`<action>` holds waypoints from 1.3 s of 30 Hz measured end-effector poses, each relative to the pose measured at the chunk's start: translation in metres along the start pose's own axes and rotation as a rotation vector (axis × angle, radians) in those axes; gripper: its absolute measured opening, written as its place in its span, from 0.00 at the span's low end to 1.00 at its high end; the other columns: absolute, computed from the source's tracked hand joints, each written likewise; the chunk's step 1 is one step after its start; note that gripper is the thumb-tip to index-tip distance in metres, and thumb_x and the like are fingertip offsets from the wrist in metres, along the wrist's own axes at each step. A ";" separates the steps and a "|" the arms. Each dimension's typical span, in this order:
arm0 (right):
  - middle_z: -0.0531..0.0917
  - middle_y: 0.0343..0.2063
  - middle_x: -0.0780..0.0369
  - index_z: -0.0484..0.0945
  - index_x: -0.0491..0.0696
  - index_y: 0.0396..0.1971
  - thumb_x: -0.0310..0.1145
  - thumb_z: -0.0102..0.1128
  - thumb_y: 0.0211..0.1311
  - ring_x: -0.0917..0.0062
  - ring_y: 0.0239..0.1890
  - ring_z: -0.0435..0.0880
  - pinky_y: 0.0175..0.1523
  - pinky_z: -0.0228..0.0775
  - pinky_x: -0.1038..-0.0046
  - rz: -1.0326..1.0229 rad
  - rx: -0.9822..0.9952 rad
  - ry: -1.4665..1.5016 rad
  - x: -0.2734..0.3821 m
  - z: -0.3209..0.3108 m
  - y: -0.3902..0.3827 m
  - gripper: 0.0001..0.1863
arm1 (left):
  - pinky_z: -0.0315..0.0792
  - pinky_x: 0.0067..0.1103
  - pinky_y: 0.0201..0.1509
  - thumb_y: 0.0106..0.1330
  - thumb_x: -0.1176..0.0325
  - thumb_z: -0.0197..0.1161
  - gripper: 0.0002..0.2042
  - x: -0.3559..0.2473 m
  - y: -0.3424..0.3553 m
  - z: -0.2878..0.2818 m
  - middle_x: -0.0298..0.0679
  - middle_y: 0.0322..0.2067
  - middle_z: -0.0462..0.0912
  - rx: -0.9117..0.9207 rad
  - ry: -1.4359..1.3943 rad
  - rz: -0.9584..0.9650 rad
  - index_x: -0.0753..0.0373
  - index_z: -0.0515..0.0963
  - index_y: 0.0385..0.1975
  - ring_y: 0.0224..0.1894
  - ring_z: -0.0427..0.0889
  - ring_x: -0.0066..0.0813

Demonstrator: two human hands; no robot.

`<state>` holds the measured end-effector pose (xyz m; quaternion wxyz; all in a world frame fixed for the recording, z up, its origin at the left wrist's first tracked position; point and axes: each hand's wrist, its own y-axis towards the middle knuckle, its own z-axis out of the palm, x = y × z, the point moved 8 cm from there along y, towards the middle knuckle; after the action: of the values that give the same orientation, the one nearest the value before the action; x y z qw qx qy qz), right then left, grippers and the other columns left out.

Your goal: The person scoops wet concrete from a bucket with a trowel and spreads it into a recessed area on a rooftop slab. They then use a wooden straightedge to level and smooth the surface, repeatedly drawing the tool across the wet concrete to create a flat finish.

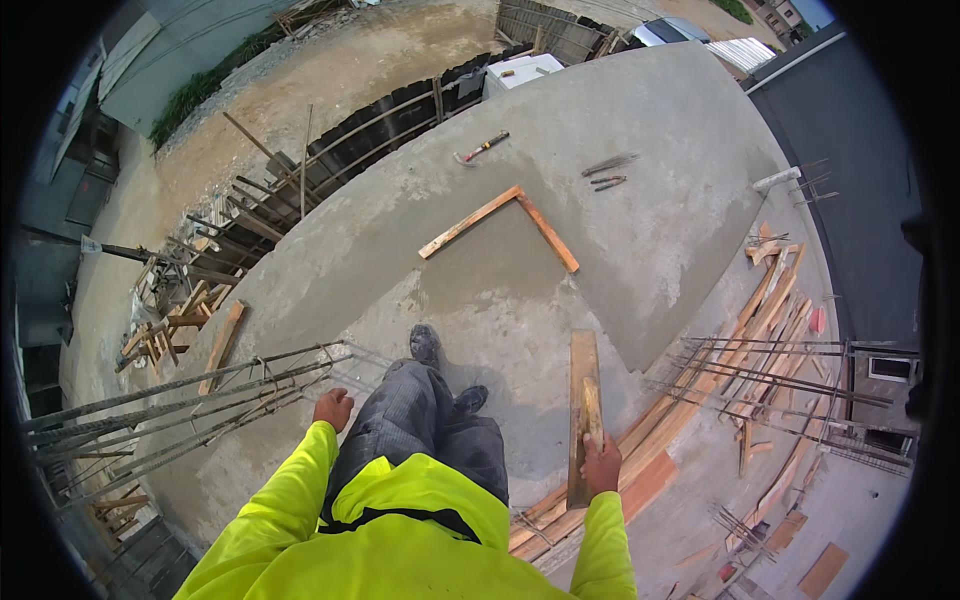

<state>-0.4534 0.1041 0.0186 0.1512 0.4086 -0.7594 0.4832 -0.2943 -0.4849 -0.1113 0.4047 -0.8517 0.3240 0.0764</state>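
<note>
In my right hand (601, 466) is a long wooden float (582, 365), a flat board with a wooden handle on its face; my fingers wrap the handle. It hangs beside my right leg, above the concrete slab (480, 350). My left hand (334, 408) is curled closed next to a bundle of rebar (220, 393), and nothing shows in it. Ahead of my boots, two wooden strips (476, 219) meet at a corner on the slab. Beyond them lies a hammer (483, 147) with a yellow and dark handle. Pliers (608, 183) rest beside a bunch of thin wires (609, 164).
Long planks (730, 365) are piled along the right, with more rebar (790, 370) crossing over them. A single board (222, 347) lies by the left edge. Past the slab's far edge runs a dark fence (400, 140). A grey wall (850, 170) rises at right.
</note>
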 end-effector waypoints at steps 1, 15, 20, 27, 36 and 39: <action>0.83 0.27 0.63 0.75 0.43 0.59 0.36 0.64 0.71 0.83 0.15 0.76 0.20 0.69 0.78 -0.001 0.030 0.072 0.018 0.010 0.015 0.21 | 0.75 0.35 0.62 0.61 0.58 0.60 0.25 -0.006 0.008 0.004 0.56 0.50 0.85 0.007 -0.041 -0.020 0.67 0.81 0.55 0.54 0.84 0.52; 0.86 0.47 0.49 0.69 0.44 0.68 0.42 0.64 0.70 0.64 0.35 0.88 0.38 0.80 0.68 -0.199 0.135 -0.075 -0.040 0.286 0.460 0.31 | 0.70 0.37 0.67 0.65 0.65 0.60 0.23 -0.136 0.419 0.159 0.60 0.55 0.80 -0.039 0.194 0.346 0.70 0.77 0.58 0.60 0.77 0.56; 0.85 0.47 0.43 0.73 0.44 0.64 0.43 0.64 0.69 0.51 0.52 0.85 0.56 0.76 0.62 -0.539 0.102 -0.316 -0.077 0.305 0.613 0.28 | 0.65 0.37 0.72 0.66 0.68 0.63 0.27 -0.180 0.538 0.251 0.58 0.63 0.73 -0.174 0.293 0.562 0.71 0.70 0.64 0.66 0.71 0.55; 0.84 0.50 0.44 0.74 0.45 0.64 0.47 0.61 0.71 0.51 0.55 0.84 0.59 0.73 0.61 -0.700 0.108 -0.447 -0.039 0.316 0.746 0.29 | 0.65 0.37 0.72 0.70 0.69 0.59 0.27 -0.245 0.630 0.300 0.55 0.65 0.72 -0.263 0.276 0.650 0.70 0.66 0.68 0.67 0.70 0.54; 0.82 0.54 0.44 0.72 0.44 0.65 0.44 0.61 0.71 0.52 0.59 0.82 0.63 0.71 0.62 -0.502 0.146 -0.432 -0.078 0.286 0.758 0.29 | 0.74 0.35 0.61 0.68 0.73 0.58 0.21 -0.266 0.652 0.289 0.56 0.54 0.81 -0.159 0.183 0.567 0.70 0.76 0.61 0.52 0.83 0.55; 0.84 0.51 0.46 0.72 0.45 0.65 0.43 0.60 0.72 0.56 0.56 0.84 0.61 0.72 0.62 -0.581 0.151 -0.344 -0.074 0.294 0.747 0.27 | 0.73 0.36 0.62 0.66 0.74 0.58 0.23 -0.270 0.646 0.292 0.56 0.54 0.81 -0.215 0.210 0.588 0.70 0.74 0.63 0.54 0.82 0.54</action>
<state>-0.9316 0.0355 -0.6271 0.1215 0.6934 -0.5877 0.3988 -0.8623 -0.4362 -0.6118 0.2376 -0.7627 0.5862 0.1354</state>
